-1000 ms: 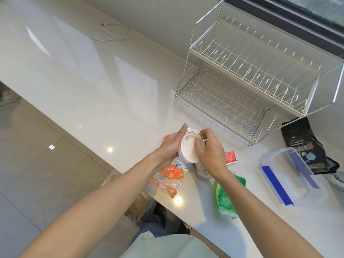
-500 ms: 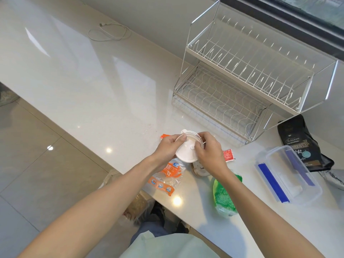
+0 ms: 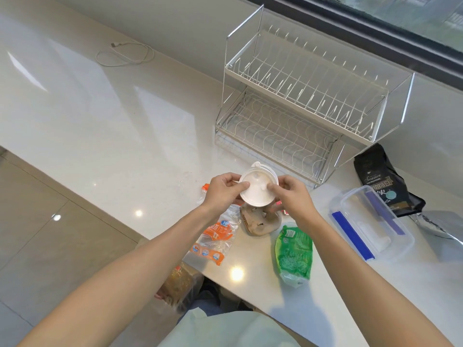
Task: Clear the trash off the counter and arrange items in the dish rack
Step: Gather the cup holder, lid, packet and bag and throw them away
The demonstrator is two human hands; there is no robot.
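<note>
1. I hold a white round lid (image 3: 258,190) in both hands above the tabletop (image 3: 125,146). My left hand (image 3: 223,190) pinches its left rim with thumb over the top; my right hand (image 3: 292,196) pinches the right rim, fingers curled around it. Neither hand is free.
2. The lid is tilted, its flat face toward me, with a small tab at its far edge pointing at the rack (image 3: 300,103). It looks like more than one nested piece, but I cannot tell.
3. The relation that matters: the rack stands just beyond and to the right of the lid, so my right hand is nearer to it. The lower tier's front edge is the closest part.
4. Both tiers of the rack are empty wire; nothing sits in them yet.
5. Directly under my hands lies a brown cardboard scrap (image 3: 260,222), touching the tabletop. Left of it is a clear orange-printed wrapper (image 3: 215,236), right of it a green packet (image 3: 294,254), long axis running toward me.
6. A clear box (image 3: 370,224) with blue clips sits open further right; something pale lies inside, unclear what. A black pouch (image 3: 383,184) lies behind it.
7. My guess: the lid goes either to the rack or to the trash, and the wrappers remain uncleared.
</note>
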